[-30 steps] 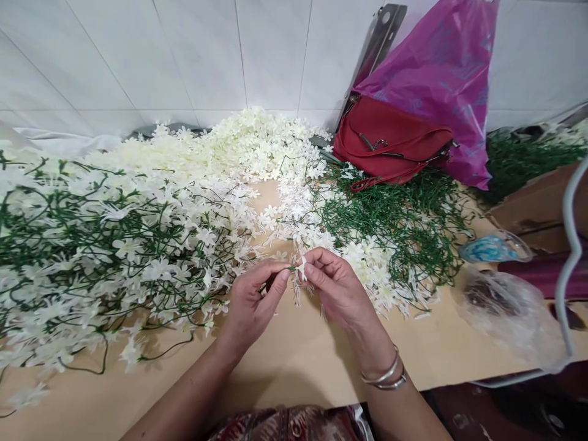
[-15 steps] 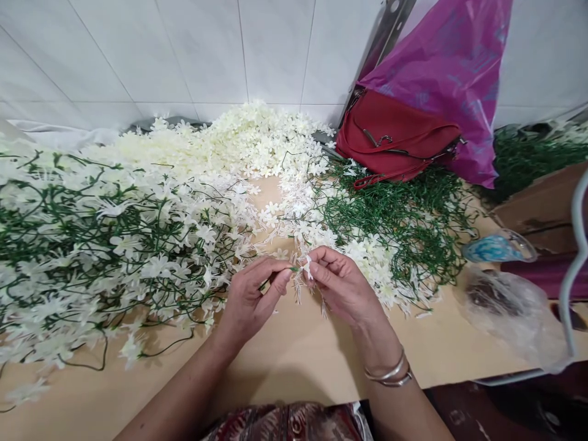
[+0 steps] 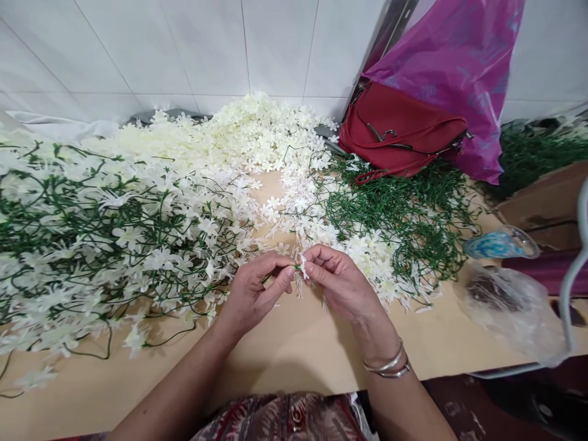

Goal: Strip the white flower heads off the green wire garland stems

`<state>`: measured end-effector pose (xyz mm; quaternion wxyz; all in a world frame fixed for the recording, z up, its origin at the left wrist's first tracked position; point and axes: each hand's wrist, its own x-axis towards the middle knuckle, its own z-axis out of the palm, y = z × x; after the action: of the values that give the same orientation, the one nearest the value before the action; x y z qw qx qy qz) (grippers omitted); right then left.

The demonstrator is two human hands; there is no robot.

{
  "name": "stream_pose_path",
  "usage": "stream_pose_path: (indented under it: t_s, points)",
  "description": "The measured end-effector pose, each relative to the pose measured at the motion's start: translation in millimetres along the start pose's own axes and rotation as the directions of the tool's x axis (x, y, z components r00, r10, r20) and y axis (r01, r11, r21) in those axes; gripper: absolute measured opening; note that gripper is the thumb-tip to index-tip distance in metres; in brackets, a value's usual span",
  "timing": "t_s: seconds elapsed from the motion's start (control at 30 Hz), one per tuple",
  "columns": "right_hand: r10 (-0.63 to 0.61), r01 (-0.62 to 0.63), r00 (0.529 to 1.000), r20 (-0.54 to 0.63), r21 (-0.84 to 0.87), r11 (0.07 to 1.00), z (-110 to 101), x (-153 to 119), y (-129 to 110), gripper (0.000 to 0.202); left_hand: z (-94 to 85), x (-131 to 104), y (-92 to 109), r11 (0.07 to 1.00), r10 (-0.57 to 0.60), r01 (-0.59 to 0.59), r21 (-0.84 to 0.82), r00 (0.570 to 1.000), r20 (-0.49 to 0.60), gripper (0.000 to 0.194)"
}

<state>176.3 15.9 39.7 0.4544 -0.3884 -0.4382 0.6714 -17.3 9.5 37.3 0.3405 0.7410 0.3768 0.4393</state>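
My left hand (image 3: pixel 261 291) pinches a short green artificial flower stem (image 3: pixel 297 267) between thumb and forefinger. Against its tip, my right hand (image 3: pixel 337 282) holds a small white artificial flower (image 3: pixel 304 266) in a pinch, and the two pieces meet between my fingertips. Thin white stamens (image 3: pixel 298 285) show just below the fingers. To the left lies a big heap of white flowers on green stems (image 3: pixel 151 245). Loose cream blossoms (image 3: pixel 257 131) are piled behind my hands, and a tangle of green stems (image 3: pixel 395 214) lies to the right.
A red handbag (image 3: pixel 404 131) rests on the stems, with a purple plastic bag (image 3: pixel 468 67) behind it by the tiled wall (image 3: pixel 206 49). At the right are a clear cup with blue (image 3: pixel 498 245), a clear plastic bag (image 3: pixel 514 318) and a cardboard box (image 3: pixel 551 208).
The green stem and the white flower are closer together, with less of the stem showing between my fingertips. The view has shifted slightly.
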Motion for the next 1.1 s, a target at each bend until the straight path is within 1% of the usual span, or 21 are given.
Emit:
stream_pose_path:
  t_s: [0.1,0.2,0.37,0.47,0.57,0.7,0.83,0.97,1.1]
  points:
    - [-0.021,0.021,1.0,0.001,-0.037,0.999,-3,1,4,0.031,0.0,0,-1,1.0,-0.01,0.01,0.0,1.0,0.004,0.02]
    - [-0.048,0.047,0.999,-0.026,-0.065,0.997,-3,2,7,0.031,0.4,0,-1,0.999,-0.034,0.035,-0.013,0.999,0.016,0.019]
    - [-0.035,0.035,0.999,-0.04,-0.009,0.999,-1,3,8,0.032,1.5,1,-1,0.994,-0.079,0.082,-0.077,0.996,0.035,0.019]
    - [-0.029,0.028,0.998,-0.054,-0.01,1.0,-1,4,10,0.033,1.6,2,-1,0.996,-0.083,0.084,-0.042,0.996,0.019,0.019]
    - [-0.054,0.051,0.997,-0.055,-0.058,0.997,-2,4,14,0.03,2.2,1,-2,0.997,-0.075,0.076,-0.017,0.997,0.011,0.02]
    - [-0.088,0.078,0.992,-0.091,-0.108,0.991,-2,6,19,0.027,4.7,0,-9,0.992,-0.108,0.108,-0.058,0.994,0.007,0.022]
    - [-0.071,0.063,0.989,-0.128,-0.064,0.996,1,7,22,0.029,8.3,-2,-13,0.984,-0.127,0.125,-0.125,0.992,-0.005,0.023]
    - [-0.063,0.06,0.986,-0.156,-0.029,0.998,4,9,24,0.031,11.1,-4,-15,0.988,-0.118,0.113,-0.107,0.992,-0.041,0.021]
    - [-0.061,0.055,0.987,-0.148,-0.045,0.997,4,10,27,0.03,13.9,-7,-18,0.984,-0.139,0.132,-0.121,0.989,-0.05,0.019]
